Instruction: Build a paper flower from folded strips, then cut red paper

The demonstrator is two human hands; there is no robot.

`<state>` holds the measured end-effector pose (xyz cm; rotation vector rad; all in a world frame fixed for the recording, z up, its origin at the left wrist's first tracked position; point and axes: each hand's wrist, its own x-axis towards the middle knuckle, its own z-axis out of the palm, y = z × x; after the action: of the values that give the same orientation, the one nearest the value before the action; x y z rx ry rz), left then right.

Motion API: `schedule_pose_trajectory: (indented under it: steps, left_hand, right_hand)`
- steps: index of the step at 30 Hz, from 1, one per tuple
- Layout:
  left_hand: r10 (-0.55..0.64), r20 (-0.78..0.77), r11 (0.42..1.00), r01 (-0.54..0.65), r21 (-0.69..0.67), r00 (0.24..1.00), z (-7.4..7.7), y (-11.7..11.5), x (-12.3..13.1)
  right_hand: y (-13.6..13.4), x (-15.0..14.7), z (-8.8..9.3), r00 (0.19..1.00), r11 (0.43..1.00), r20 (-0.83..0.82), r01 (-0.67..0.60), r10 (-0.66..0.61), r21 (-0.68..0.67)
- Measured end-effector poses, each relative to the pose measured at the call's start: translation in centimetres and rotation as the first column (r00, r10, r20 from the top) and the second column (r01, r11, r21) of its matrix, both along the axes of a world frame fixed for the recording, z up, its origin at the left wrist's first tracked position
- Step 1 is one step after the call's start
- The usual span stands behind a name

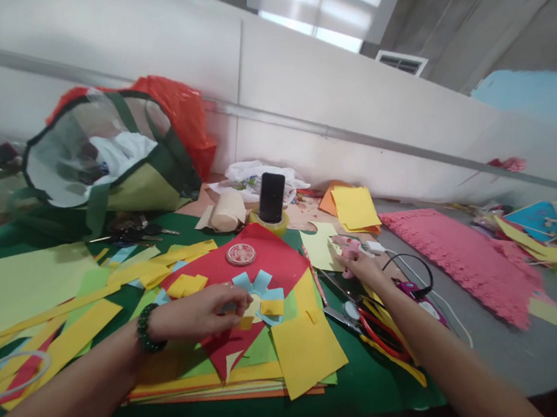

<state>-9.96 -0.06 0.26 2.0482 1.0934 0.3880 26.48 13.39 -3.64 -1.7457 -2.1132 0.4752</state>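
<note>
My left hand (200, 312), with a dark bead bracelet on the wrist, pinches the edge of a paper flower (260, 296) made of light blue and yellow petals. The flower lies on a red paper sheet (278, 258). My right hand (362, 265) reaches out to the right and closes on a pink glue gun (349, 246) lying on a pale yellow sheet. A small round clear container (240, 253) rests on the red sheet behind the flower.
Stacks of yellow, green and orange paper cover the green table (375, 378). Red-handled scissors (370, 327) lie right of the stack. A black phone (272, 197) stands on a tape roll. A clear bag (100, 150) sits at back left, pink felt (463, 254) at right.
</note>
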Motion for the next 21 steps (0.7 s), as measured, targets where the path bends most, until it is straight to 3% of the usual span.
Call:
schedule_pose_trajectory:
  steps: [5,8,10,12,14,17,19,21]
  left_hand:
    - [0.147,0.273,0.973,-0.088,-0.215,0.951,0.7,0.1,-0.2]
    - [0.221,0.368,0.937,-0.093,-0.336,0.903,0.4,0.3,-0.1]
    - [0.235,0.347,0.94,-0.122,-0.318,0.908,0.3,0.3,0.2]
    - [0.212,0.301,0.962,-0.145,-0.231,0.93,0.2,0.2,0.6]
    - [0.167,0.28,0.977,-0.121,-0.173,0.945,0.1,0.1,1.0]
    - [0.144,0.335,0.976,-0.078,-0.202,0.931,-0.4,-0.1,1.6]
    - [0.167,0.379,0.968,-0.079,-0.238,0.91,-0.8,-0.3,1.8]
    - [0.195,0.398,0.961,-0.094,-0.26,0.896,-1.0,-0.4,2.0]
  right_hand:
    - [-2.0,0.4,2.0,0.985,0.997,0.172,0.023,-0.01,-0.075]
    - [-5.4,-0.1,4.5,0.957,0.998,0.287,0.054,-0.047,-0.018]
    - [-8.2,-1.7,6.4,0.947,0.999,0.319,0.012,-0.024,0.039]
    - [-10.9,-4.4,8.0,0.97,0.984,0.165,-0.177,0.177,-0.015]
    - [-12.5,-7.7,8.8,0.942,0.943,-0.036,-0.334,0.334,-0.002]
    - [-12.9,-12.5,8.5,0.865,0.88,-0.165,-0.472,0.473,0.05]
    - [-12.4,-14.8,7.8,0.816,0.832,-0.202,-0.554,0.542,-0.004]
    - [-11.9,-16.4,7.2,0.816,0.824,-0.189,-0.564,0.546,-0.059]
